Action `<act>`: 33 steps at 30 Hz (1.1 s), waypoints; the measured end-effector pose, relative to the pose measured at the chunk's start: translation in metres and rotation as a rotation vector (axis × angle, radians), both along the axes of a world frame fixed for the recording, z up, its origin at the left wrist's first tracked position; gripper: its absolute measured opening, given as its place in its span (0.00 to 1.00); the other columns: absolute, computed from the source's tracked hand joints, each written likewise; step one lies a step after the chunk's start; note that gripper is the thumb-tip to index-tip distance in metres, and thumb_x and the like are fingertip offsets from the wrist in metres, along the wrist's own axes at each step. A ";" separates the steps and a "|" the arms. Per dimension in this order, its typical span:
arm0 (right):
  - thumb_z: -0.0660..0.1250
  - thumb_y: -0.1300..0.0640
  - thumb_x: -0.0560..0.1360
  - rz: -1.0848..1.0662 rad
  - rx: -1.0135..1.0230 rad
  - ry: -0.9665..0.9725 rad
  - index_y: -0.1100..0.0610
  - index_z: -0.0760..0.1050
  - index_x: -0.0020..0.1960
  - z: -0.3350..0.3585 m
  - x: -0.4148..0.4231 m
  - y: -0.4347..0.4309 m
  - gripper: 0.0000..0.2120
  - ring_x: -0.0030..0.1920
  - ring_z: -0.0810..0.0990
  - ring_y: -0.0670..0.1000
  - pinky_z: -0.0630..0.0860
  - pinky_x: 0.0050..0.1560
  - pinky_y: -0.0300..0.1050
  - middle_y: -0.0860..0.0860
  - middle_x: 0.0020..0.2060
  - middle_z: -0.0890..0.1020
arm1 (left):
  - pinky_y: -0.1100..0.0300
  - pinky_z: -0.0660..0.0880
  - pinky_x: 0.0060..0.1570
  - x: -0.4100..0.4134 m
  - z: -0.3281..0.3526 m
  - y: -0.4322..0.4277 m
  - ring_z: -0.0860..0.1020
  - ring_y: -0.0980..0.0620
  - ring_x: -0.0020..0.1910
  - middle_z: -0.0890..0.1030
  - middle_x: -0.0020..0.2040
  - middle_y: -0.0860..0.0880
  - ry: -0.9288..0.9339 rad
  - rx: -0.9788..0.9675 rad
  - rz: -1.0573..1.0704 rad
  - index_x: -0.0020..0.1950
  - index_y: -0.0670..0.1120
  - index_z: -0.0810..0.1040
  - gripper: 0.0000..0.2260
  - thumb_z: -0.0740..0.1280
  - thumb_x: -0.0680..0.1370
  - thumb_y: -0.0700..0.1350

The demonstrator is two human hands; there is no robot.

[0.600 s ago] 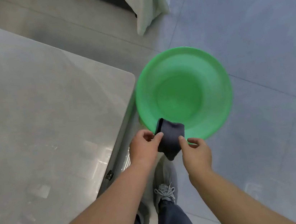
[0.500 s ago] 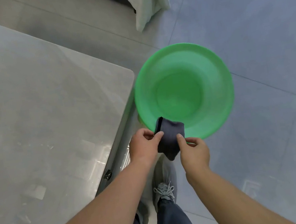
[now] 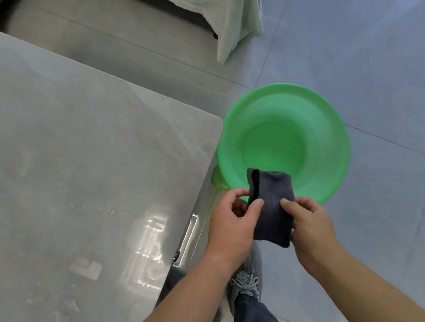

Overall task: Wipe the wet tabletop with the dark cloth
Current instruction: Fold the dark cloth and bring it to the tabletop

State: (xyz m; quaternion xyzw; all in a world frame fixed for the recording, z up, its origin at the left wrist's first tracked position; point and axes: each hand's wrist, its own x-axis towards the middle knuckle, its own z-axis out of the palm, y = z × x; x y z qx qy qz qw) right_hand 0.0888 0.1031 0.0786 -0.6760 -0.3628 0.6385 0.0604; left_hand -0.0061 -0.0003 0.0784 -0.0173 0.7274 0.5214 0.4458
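Note:
A folded dark grey cloth [image 3: 273, 207] hangs between both hands, just off the table's right edge and over the near rim of a green basin. My left hand [image 3: 234, 218] pinches its left edge between thumb and fingers. My right hand [image 3: 306, 218] grips its right side. The grey glossy tabletop [image 3: 73, 179] fills the left of the view, with small water streaks and droplets near its front right part.
A green plastic basin [image 3: 322, 124] stands on the tiled floor right of the table corner. A bed with a pale green sheet [image 3: 226, 10] is at the back. My shoe [image 3: 245, 278] and trouser leg are below the hands.
The view has shifted, so the table and basin sit lower and further right. Both hands keep hold of the cloth, which now hangs longer and more unfolded between them.

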 end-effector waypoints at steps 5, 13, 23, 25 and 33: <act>0.68 0.65 0.78 0.242 0.153 0.118 0.58 0.73 0.45 0.051 -0.045 -0.019 0.06 0.40 0.78 0.55 0.73 0.38 0.49 0.56 0.38 0.80 | 0.63 0.78 0.40 -0.032 0.045 -0.035 0.81 0.59 0.39 0.84 0.40 0.54 0.026 0.107 0.142 0.49 0.62 0.80 0.07 0.71 0.76 0.48; 0.68 0.63 0.79 0.655 0.278 0.199 0.53 0.71 0.52 0.078 -0.158 -0.100 0.08 0.46 0.85 0.54 0.82 0.45 0.55 0.54 0.46 0.85 | 0.55 0.80 0.47 -0.115 0.076 -0.133 0.83 0.54 0.45 0.85 0.45 0.52 0.080 0.006 0.363 0.53 0.53 0.80 0.06 0.69 0.80 0.43; 0.66 0.59 0.80 0.970 0.385 0.231 0.43 0.70 0.53 0.077 -0.283 -0.168 0.11 0.50 0.82 0.44 0.83 0.48 0.48 0.44 0.51 0.81 | 0.46 0.81 0.53 -0.208 0.083 -0.207 0.83 0.51 0.49 0.84 0.49 0.49 0.095 -0.047 0.547 0.58 0.52 0.80 0.08 0.67 0.80 0.44; 0.66 0.59 0.81 1.017 0.393 0.246 0.43 0.70 0.55 0.074 -0.309 -0.172 0.11 0.52 0.81 0.44 0.83 0.50 0.49 0.43 0.52 0.81 | 0.47 0.81 0.54 -0.225 0.080 -0.211 0.83 0.52 0.50 0.84 0.51 0.50 0.094 -0.054 0.583 0.59 0.52 0.79 0.09 0.67 0.80 0.43; 0.62 0.62 0.81 1.208 0.482 0.332 0.48 0.67 0.59 0.052 -0.419 -0.165 0.12 0.47 0.79 0.34 0.74 0.40 0.28 0.42 0.52 0.79 | 0.63 0.78 0.54 -0.315 0.056 -0.203 0.81 0.55 0.54 0.83 0.54 0.53 0.193 -0.100 0.683 0.67 0.49 0.77 0.14 0.65 0.81 0.42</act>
